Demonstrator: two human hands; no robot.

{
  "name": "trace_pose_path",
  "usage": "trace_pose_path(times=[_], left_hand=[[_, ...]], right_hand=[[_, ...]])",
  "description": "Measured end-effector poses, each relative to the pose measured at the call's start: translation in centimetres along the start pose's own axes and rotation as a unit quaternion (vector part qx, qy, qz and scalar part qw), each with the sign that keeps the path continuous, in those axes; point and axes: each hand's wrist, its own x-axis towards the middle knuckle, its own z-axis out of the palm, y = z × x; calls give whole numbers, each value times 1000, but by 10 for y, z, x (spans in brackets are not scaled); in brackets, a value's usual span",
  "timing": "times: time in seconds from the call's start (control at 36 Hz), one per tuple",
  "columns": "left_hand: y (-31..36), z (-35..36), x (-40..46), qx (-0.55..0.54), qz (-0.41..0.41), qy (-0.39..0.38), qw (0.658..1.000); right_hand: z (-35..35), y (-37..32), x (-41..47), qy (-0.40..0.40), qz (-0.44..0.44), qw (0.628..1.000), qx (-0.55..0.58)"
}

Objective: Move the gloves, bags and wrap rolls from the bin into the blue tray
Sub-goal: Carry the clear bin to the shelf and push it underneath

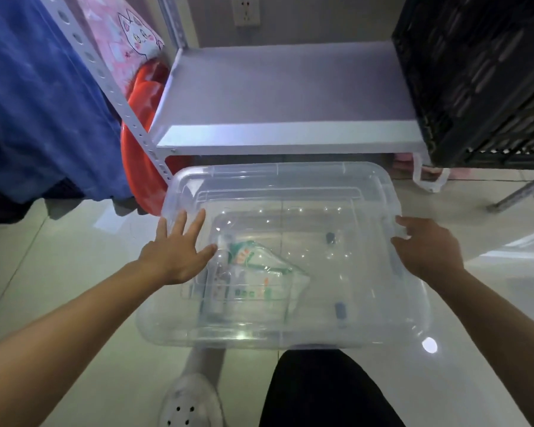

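Clear bin [285,192] on pale floor tiles [74,288], just in front of a grey shelf [284,97]. Inside the bin, toward its left half: a clear packet with green and orange print [253,272], contents too blurred to name. Left hand [176,251] over the bin's left rim, fingers straight and spread, thumb tip at the wall. Right hand [426,245] on the bin's right rim, fingers curled over the edge. Black crate [481,75] at the shelf's right end. Red basin [142,124] left of the shelf, blue cloth [37,97] further left. White shoe [188,402] and dark trouser leg [324,392] nearer than the bin.
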Motion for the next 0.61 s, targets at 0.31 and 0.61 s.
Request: trace_pose_path(times=[0.31,0.61], left_hand=[[0,-18,-4,-42,7,-25,999],[-64,-57,-11,-492,-123,49,860]], right_hand=[[-3,-26,-15,-42,-60,973,-217],[72,-171,-68,-233,-326,893,-204]])
